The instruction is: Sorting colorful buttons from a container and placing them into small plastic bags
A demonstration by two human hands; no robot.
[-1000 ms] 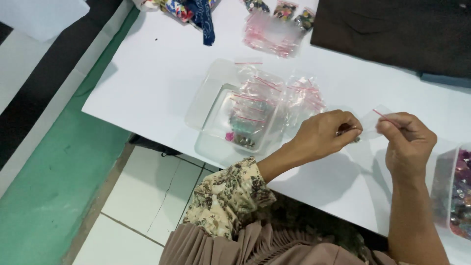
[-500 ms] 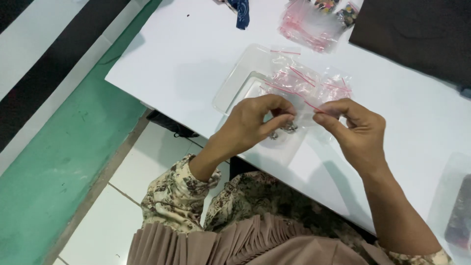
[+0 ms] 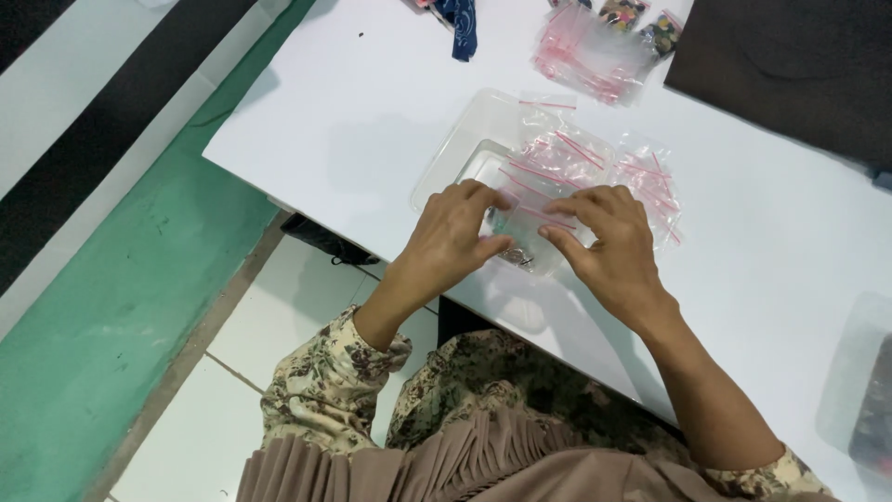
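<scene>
My left hand (image 3: 452, 234) and my right hand (image 3: 605, 244) meet over the near end of a shallow clear plastic tray (image 3: 462, 139) on the white table (image 3: 353, 102). Between the fingertips of both hands is a small clear zip bag (image 3: 517, 244) with a red seal strip and small dark and teal items inside. It rests on a pile of several similar bags (image 3: 567, 167) lying in and beside the tray. My fingers partly hide the held bag.
A second heap of red-striped bags (image 3: 590, 51) lies at the far side, next to a dark blue strap (image 3: 460, 23). A black mat (image 3: 790, 65) covers the far right. A clear box (image 3: 859, 390) stands at the right edge. Green and tiled floor lies left.
Both hands have moved from the right side of the table to the tray, bringing the small bag down onto the pile there.
</scene>
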